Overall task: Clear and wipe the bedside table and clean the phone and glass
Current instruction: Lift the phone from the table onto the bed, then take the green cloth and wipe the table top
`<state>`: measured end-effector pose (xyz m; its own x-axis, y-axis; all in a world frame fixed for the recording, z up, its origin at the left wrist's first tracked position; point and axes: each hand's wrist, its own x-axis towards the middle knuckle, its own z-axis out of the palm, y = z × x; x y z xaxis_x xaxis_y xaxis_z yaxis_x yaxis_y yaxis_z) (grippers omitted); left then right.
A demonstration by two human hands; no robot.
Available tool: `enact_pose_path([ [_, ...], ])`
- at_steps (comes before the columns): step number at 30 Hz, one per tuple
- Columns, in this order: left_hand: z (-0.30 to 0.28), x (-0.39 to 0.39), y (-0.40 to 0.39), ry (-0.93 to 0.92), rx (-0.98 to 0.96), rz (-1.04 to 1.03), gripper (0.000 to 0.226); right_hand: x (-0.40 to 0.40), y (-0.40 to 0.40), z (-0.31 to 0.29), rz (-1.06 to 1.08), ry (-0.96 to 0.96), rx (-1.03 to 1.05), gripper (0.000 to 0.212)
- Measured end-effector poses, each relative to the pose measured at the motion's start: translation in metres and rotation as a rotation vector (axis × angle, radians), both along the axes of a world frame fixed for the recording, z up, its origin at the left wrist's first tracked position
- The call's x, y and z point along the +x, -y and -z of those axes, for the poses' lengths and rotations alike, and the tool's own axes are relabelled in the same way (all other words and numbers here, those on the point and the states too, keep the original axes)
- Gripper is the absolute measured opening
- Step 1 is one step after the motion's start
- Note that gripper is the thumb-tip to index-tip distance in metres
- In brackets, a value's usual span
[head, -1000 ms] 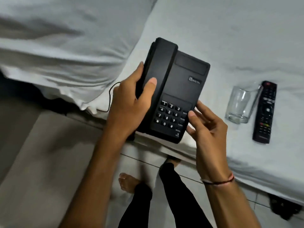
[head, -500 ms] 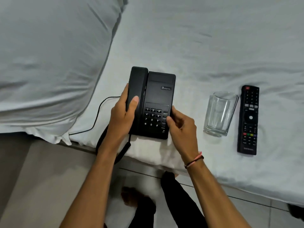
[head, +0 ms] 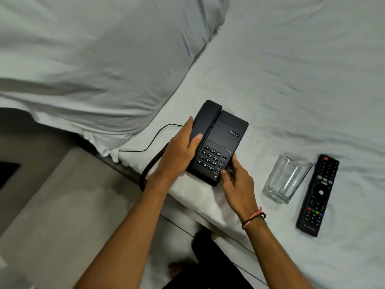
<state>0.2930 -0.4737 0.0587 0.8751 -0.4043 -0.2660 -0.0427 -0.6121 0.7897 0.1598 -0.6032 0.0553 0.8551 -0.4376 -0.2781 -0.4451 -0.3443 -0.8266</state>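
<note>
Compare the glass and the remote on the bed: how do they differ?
The glass is clear and looks empty; the remote is opaque black with coloured buttons. The glass stands upright on its base; the remote lies flat, face up. The glass sits nearer the phone; the remote lies just beyond it, to the right. Shared: both rest on the white sheet, side by side, and neither is touched by the hands.

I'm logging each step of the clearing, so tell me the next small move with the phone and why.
Probably let go of the phone and draw both hands back. It already lies flat on the bed sheet near the edge, with the left hand on the handset side and the right hand at its lower corner. The glass and remote are already there.
</note>
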Motion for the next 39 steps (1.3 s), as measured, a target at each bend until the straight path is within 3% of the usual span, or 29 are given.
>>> enact_pose_path([
  [7, -0.056, -0.061, -0.071, 0.235, 0.161, -0.188, 0.073, 0.0, -0.021, -0.061, -0.222, -0.117, -0.358, 0.084],
  [14, -0.15, -0.176, -0.195, 0.251, 0.366, -0.613, 0.07, -0.007, -0.137, -0.152, -0.792, 0.027, -0.524, 0.09],
  [18, -0.183, -0.27, -0.278, 0.192, 0.451, -0.941, 0.072, -0.039, -0.227, -0.184, -1.117, 0.129, -0.502, 0.091],
  [25, -0.213, -0.479, -0.372, 0.092, 0.544, -1.513, 0.071, -0.177, -0.391, -0.195, -1.739, 0.262, -0.522, 0.087],
  [31, -0.193, -0.646, -0.395, 0.052, 0.708, -1.896, 0.058, -0.33, -0.494, -0.187, -2.166, 0.392, -0.409, 0.085],
  [33, -0.181, -0.68, -0.388, 0.018, 0.691, -2.036, 0.054, -0.371, -0.514, -0.187, -2.246, 0.246, -0.279, 0.082],
  [35, -0.17, -0.707, -0.386, -0.027, 0.5, -2.223, 0.04, -0.414, -0.535, -0.183, -2.191, -0.032, -0.054, 0.07],
  [37, -0.159, -0.718, -0.395, -0.074, 0.291, -2.37, 0.03, -0.446, -0.553, -0.178, -1.904, -0.386, 0.18, 0.053],
  [39, -0.153, -0.719, -0.409, -0.101, 0.087, -2.476, 0.038, -0.464, -0.567, -0.162, -1.658, -0.589, 0.252, 0.045],
])
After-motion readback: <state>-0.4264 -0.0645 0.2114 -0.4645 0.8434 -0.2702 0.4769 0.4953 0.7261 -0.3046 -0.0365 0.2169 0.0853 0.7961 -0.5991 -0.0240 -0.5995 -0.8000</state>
